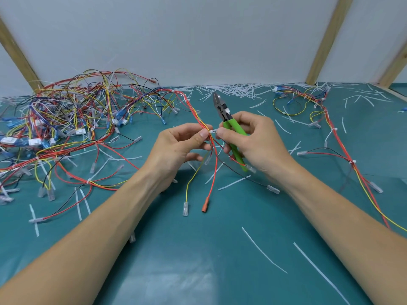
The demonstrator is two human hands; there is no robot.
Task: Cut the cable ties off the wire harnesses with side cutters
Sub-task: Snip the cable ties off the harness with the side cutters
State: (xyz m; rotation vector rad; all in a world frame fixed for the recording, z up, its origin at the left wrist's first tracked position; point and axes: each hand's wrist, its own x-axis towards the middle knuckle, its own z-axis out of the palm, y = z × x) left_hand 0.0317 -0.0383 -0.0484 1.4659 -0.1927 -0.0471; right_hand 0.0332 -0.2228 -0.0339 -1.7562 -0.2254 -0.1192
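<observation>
Item: red-and-yellow wire harness (210, 146), lifted above the teal surface (198, 249).
Left hand (176, 148): grip pinching the bundle just beside the small white cable tie (213, 131).
Right hand (251, 142): grip curled round the green-handled side cutters (229, 122), thumb tip touching the tie; jaws point up and away, well clear of it.
Handling advice: likely best to bring the jaws down, slip one tip under the strap only, flat side toward the wires, keeping insulation clear.

i see a teal mat (220, 249) under everything, a white back wall (198, 36) behind, slanted wooden struts (328, 40) leaning against it.
</observation>
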